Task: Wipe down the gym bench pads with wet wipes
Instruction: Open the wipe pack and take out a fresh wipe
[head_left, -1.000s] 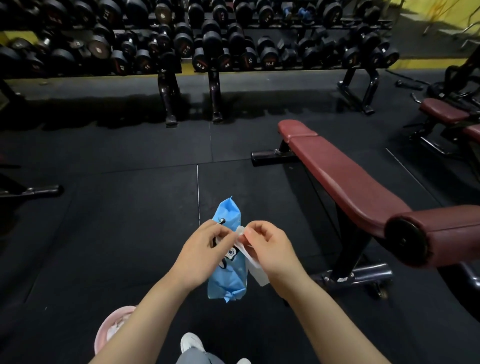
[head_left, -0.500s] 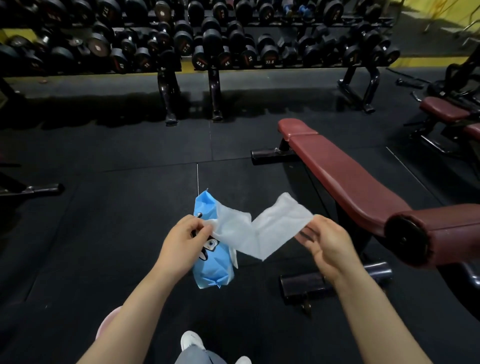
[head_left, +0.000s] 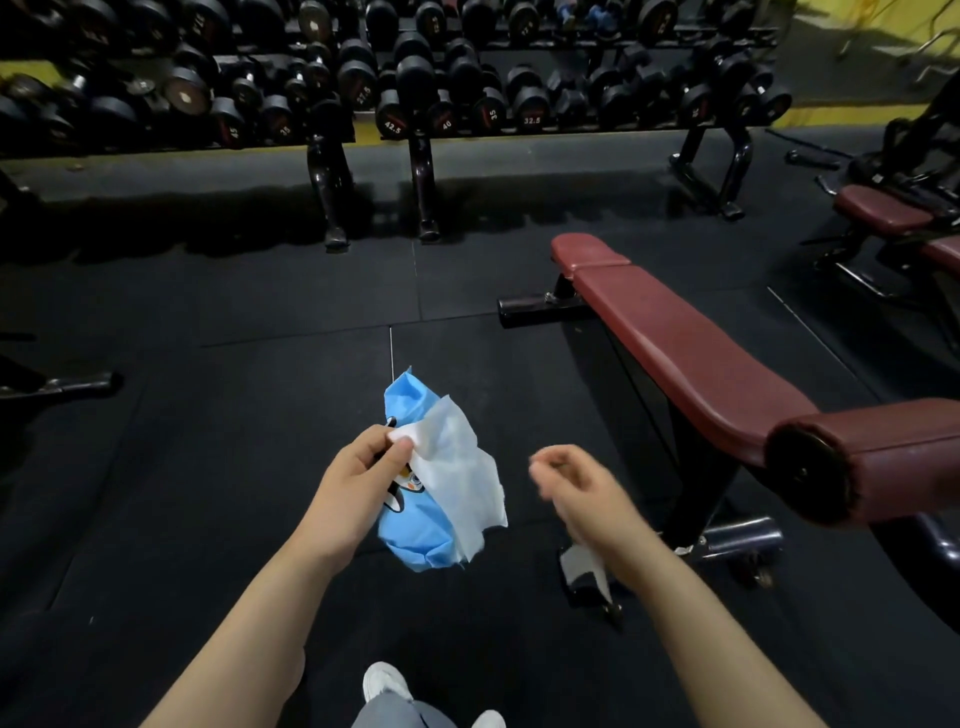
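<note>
My left hand grips a blue wet wipe pack and pins a white wipe against it with the thumb. The wipe drapes loosely over the pack's right side. My right hand is blurred, a little to the right of the pack, with its fingers curled. A pale strip of a second wipe hangs beneath its palm. The maroon bench pad runs from the middle distance toward the right, where a maroon roller pad sits at its near end.
The bench's black feet rest on the dark rubber floor. A long dumbbell rack fills the back. A second maroon bench stands at far right, and a black bar lies at left. My white shoe shows below.
The wipe was pulled out of the pack and stretched between both hands. It now hangs slack over the pack, pinned by my left thumb, and my right hand has drawn back.
</note>
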